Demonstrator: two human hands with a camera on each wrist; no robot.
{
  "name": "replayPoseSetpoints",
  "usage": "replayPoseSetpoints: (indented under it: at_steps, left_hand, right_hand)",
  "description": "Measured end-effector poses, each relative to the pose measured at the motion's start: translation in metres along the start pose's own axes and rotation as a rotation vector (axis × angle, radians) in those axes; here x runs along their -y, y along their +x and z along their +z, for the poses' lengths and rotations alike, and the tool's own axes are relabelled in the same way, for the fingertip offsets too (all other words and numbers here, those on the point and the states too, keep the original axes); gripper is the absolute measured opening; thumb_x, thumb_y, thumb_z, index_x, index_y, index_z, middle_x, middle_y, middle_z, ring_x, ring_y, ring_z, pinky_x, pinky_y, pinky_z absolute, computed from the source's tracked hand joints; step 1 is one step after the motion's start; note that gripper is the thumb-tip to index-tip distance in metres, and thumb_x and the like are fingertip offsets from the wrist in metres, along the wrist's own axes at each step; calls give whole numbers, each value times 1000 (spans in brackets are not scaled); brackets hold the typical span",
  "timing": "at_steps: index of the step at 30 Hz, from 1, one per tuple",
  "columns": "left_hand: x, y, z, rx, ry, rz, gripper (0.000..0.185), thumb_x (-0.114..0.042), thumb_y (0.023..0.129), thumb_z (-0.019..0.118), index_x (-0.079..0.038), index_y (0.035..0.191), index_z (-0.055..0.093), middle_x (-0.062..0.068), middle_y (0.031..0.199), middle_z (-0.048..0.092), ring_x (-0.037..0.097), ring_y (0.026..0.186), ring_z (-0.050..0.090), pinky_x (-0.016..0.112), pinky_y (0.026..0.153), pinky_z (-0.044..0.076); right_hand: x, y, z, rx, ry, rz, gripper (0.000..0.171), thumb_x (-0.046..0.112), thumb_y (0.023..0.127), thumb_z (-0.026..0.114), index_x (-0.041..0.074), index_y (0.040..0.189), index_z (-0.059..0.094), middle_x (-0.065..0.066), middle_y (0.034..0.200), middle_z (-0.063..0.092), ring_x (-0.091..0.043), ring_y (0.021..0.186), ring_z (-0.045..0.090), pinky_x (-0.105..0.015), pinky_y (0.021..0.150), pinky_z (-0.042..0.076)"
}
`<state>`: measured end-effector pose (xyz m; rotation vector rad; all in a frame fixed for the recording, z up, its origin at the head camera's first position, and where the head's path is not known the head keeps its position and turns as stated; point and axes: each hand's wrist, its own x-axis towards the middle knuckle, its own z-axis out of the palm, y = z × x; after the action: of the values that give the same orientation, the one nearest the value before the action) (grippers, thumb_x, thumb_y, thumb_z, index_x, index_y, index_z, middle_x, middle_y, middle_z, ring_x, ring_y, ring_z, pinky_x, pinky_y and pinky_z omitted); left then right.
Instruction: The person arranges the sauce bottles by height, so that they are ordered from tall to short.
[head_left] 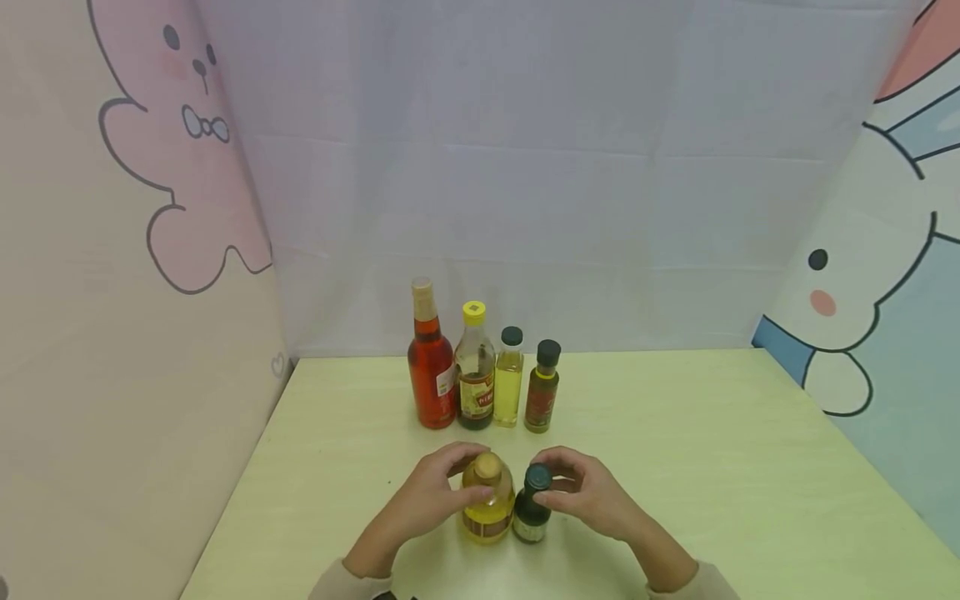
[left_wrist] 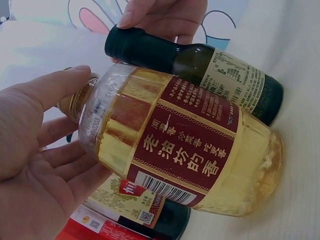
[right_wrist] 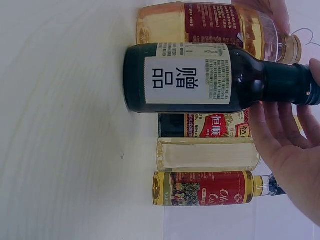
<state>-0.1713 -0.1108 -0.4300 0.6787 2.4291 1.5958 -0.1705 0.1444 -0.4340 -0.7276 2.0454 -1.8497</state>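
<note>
Two bottles stand side by side at the table's near middle. A squat yellow oil bottle (head_left: 487, 504) (left_wrist: 185, 150) (right_wrist: 210, 22) has a red label and a tan cap. My left hand (head_left: 474, 477) (left_wrist: 55, 130) holds it at the shoulder, thumb in front and fingers behind. Right beside it, touching, stands a small dark green bottle (head_left: 532, 510) (left_wrist: 200, 60) (right_wrist: 200, 77) with a white label. My right hand (head_left: 543, 480) (right_wrist: 285, 135) pinches its dark cap between thumb and fingers.
A row of bottles stands behind them: a tall red bottle (head_left: 432, 367), a brown bottle with a yellow cap (head_left: 476, 379), a pale oil bottle (head_left: 509, 379) and a small olive oil bottle (head_left: 542, 392). The pale green table (head_left: 712, 467) is walled by cloth screens.
</note>
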Motion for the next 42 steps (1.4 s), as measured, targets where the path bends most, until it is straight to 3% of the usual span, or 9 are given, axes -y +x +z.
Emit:
replayPoseSetpoints:
  at_steps: [19, 42]
  left_hand:
    - [2, 2, 3, -13, 52, 2, 46, -32, 75, 73, -19, 116, 56, -11, 112, 54, 12, 107, 50, 35, 92, 40]
    - [3, 4, 0, 2, 58, 56, 44, -30, 76, 72, -15, 115, 58, -8, 114, 55, 12, 107, 50, 33, 90, 41]
  right_hand:
    - [0, -1, 0, 3, -3, -9, 35, 4, 81, 67, -5, 111, 51, -19, 104, 53, -27, 93, 58, -35, 78, 49]
    - [-3, -2, 1, -11, -3, -12, 35, 5, 81, 67, -4, 111, 52, -19, 105, 53, -26, 96, 57, -35, 77, 49]
